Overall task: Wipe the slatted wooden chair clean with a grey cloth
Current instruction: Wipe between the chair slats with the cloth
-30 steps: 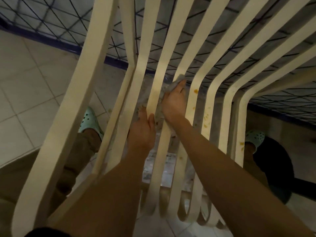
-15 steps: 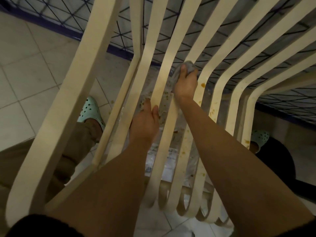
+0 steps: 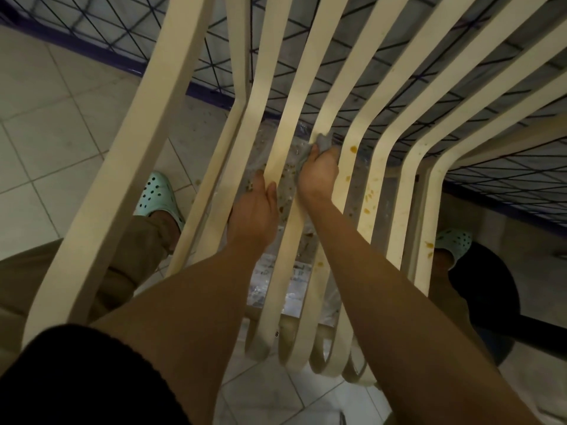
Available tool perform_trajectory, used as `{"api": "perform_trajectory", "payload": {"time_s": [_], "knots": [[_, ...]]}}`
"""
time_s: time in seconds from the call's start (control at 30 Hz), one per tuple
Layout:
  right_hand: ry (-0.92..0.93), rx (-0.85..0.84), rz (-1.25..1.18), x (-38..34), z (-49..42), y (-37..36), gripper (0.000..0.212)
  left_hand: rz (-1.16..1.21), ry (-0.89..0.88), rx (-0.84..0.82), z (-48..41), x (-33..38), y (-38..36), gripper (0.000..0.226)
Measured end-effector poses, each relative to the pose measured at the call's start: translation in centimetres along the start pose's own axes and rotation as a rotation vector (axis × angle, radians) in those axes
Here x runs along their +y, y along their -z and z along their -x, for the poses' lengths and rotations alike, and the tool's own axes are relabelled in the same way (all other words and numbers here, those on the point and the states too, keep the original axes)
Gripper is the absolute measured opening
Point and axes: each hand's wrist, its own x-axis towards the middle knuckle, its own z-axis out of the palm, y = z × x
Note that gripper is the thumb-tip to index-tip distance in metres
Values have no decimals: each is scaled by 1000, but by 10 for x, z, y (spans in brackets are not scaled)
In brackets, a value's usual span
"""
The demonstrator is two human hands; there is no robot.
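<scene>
My right hand curls round a bunched grey cloth and presses it onto a cream slat where the chair bends from seat to back. My left hand lies just beside it, holding nothing. Its fingers are fairly straight, with the tips tucked under the next slat to the left. Orange stains dot the slats right of the cloth. Crumpled clear plastic flecked with crumbs lies beneath the slats. My mint clogs stand on pale floor tiles.
</scene>
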Motion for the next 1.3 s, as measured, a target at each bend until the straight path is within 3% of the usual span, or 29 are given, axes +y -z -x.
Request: {"api": "perform_trajectory", "payload": {"time_s": [0.23,0.4,0.63,0.77,1.13,1.3], "knots": [[34,-6,89,28,63,8,27,64,-22,-4,-3,-2,-3,47],[102,-117,189,47,130,17,61,47,-37,0,-7,-3,-6,50],[139,-236,444,65,177,29,74,51,-23,-7,-7,-5,-8,52],[185,-227,632,66,165,28,72,37,-38,4,-9,-6,-9,51],[226,-174,587,25,81,14,77,77,-36,-65,-6,0,3,48],[291,-180,715,17,31,8,76,132,-59,-69,-1,3,8,45]]}}
